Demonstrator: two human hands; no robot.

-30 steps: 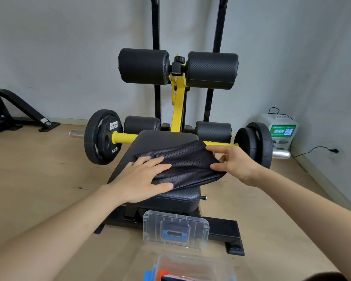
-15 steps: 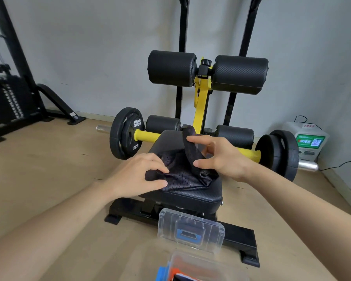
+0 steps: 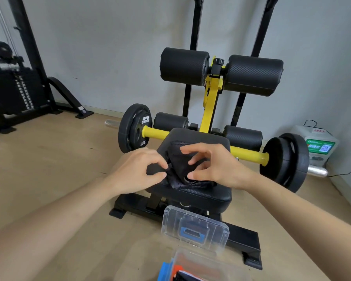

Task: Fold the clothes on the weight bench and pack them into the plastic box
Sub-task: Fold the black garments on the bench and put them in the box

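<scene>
Left hand (image 3: 139, 169): fingers (image 3: 160, 161) curled, thumb and forefinger pinched together on the left edge of the black mesh garment (image 3: 180, 169). Cloth bunches into a tight pucker at the pinch.

Right hand (image 3: 215, 165): fingers (image 3: 193, 150) spread and arched over the garment, tips pressing into the cloth from above; thumb tip lies on the near part of the fabric. Whether any cloth is actually gripped under this hand cannot be told; it looks like a hold-down, not a closed grasp.

Garment: black, perforated mesh, small regular holes visible across the surface. Gathered into a compact, partly folded bundle, with one flap standing up between the two hands and a crumpled fold at the near edge. It lies on the black padded seat of the bench (image 3: 201, 196), toward the near half of the pad, between the hands.

Bench surroundings: yellow bar (image 3: 249, 154) runs behind the seat with a black weight plate (image 3: 135, 128) at the left end and more plates (image 3: 286, 165) at the right. Two large black roller pads (image 3: 183, 66) sit high on the yellow upright.

Plastic box (image 3: 195, 262): clear, on the wooden floor just in front of the bench base, lid (image 3: 195, 228) standing open with a blue latch. Something orange and dark lies inside; detail cut off by the frame edge.
</scene>
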